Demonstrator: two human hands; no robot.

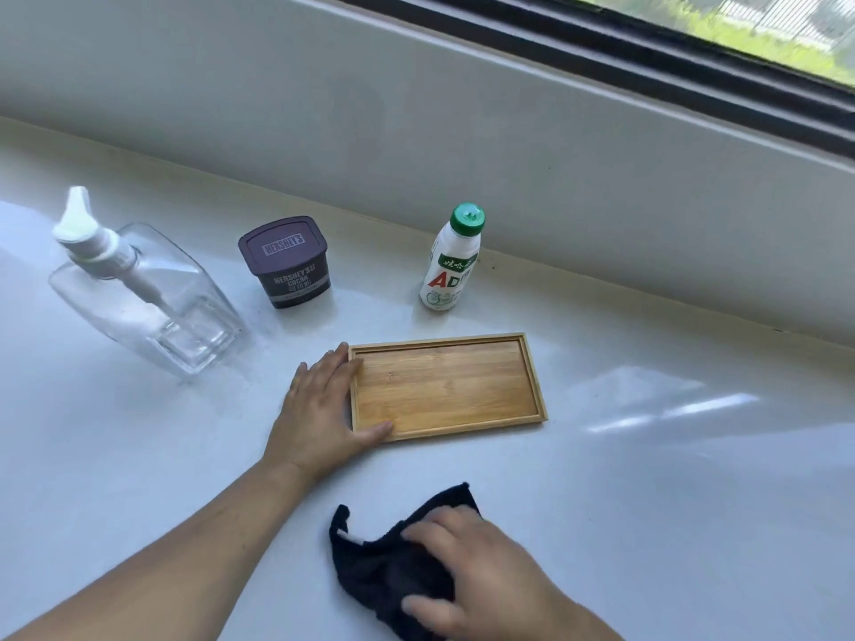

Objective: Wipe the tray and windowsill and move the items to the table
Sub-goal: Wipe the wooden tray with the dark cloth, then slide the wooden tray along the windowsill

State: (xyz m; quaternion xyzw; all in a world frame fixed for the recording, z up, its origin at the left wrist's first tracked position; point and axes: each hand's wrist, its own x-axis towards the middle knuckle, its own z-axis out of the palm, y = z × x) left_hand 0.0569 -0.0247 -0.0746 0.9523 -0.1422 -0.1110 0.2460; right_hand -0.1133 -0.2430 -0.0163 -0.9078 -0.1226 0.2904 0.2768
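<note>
**Tray steadied, cloth pressed on the windowsill**

The wooden tray is being shown empty, lying flat on the white windowsill, long side running left to right. Its left short edge is being gripped by the left hand: the thumb is being laid over the near left corner onto the tray floor, the fingertips are being curled over the far left corner, and the palm is being rested on the sill just beside the rim.

Nearer the camera, a dark cloth is being pressed against the sill by the right hand. The fingers are being spread flat over the bunched fabric, not clenched; whether any fold is being pinched underneath cannot be told. Cloth and tray are being kept apart by a strip of bare sill.

Behind the tray, three items are being seen standing upright on the sill, well apart from one another: a clear pump bottle at far left, a dark cocoa tub in the middle, and a white drink bottle with a green cap, close to the wall below the window frame.
</note>
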